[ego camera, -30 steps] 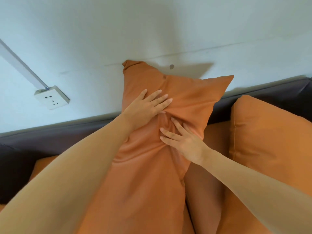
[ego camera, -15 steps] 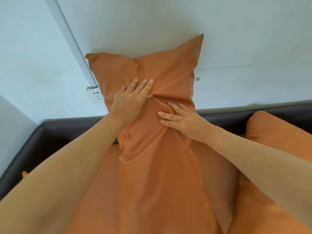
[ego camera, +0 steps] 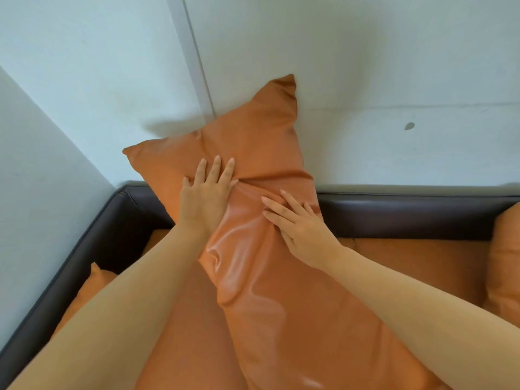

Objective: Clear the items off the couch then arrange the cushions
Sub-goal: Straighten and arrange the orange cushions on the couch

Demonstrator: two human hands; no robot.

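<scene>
A long orange cushion (ego camera: 253, 142) leans up against the wall over the couch's dark backrest (ego camera: 408, 212), near the left corner. My left hand (ego camera: 206, 192) lies flat on its upper left part with fingers straight. My right hand (ego camera: 298, 223) presses the cushion just right of the middle, fingers spread and straight. The fabric is creased between the two hands. The cushion's lower end runs down toward me over the orange seat (ego camera: 408, 266).
A second orange cushion (ego camera: 506, 263) stands at the right edge against the backrest. The couch's dark left armrest (ego camera: 64, 271) runs along a side wall. A white conduit strip (ego camera: 194, 57) runs up the back wall. A small orange corner (ego camera: 95, 274) shows by the armrest.
The cushion has shifted left toward the couch's corner with both hands still pressing on it. The view has turned left, so the wall socket is now hidden.
</scene>
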